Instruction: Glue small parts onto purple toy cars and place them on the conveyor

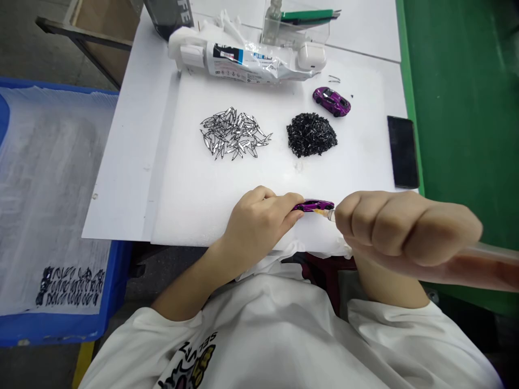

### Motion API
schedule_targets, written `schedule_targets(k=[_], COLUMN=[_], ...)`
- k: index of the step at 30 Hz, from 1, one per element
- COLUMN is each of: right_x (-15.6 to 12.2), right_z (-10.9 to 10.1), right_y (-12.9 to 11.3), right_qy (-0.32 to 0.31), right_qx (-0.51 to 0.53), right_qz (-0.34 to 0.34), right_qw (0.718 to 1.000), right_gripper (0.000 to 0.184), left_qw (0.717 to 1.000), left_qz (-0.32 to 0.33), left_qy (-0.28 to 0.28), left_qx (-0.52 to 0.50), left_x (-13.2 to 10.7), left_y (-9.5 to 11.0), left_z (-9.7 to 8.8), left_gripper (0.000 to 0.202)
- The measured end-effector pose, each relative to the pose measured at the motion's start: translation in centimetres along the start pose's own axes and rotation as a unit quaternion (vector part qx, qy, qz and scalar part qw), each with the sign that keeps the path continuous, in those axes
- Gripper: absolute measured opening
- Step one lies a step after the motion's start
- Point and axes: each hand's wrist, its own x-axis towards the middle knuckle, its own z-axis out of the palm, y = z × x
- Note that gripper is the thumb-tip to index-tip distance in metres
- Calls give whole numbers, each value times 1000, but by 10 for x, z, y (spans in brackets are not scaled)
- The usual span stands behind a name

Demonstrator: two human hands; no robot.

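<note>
My left hand (259, 216) is closed on a small purple toy car (314, 205), pinching it at the near edge of the white foam pad (194, 194). My right hand (401, 227) is a fist wrapped round a clear syringe-like dispenser (486, 267). Its orange tip (324, 213) touches the car's right end. A second purple toy car (331, 101) stands at the pad's far right. In the middle of the pad lie a pile of several silvery metal parts (233, 134) and a pile of several small black parts (311, 135).
A black phone (402, 151) lies at the table's right edge beside a green surface (458, 108). A crumpled plastic bag (243, 56), a white case (311, 55) and a clear box (292, 27) stand at the back. A blue bin (52, 324) under clear sheeting stands to the left.
</note>
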Motion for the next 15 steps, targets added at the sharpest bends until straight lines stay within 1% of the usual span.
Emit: schedule_targets(k=[4,10,15], right_x=[1,-1,-3], right_z=[2,0,-2], right_y=[0,1,1], right_qy=[0,-6,-8], right_qx=[-4,-11,-7], right_qz=[6,5,15], right_qw=[1000,1000,1000], right_gripper=[39,48,49], left_qw=[1000,1000,1000], left_qz=[-1,-1,-1], left_qy=[-1,0,2], left_qx=[1,4,7], left_x=[0,0,0], left_y=[0,0,0], left_z=[0,0,-1], left_gripper=[18,19,19])
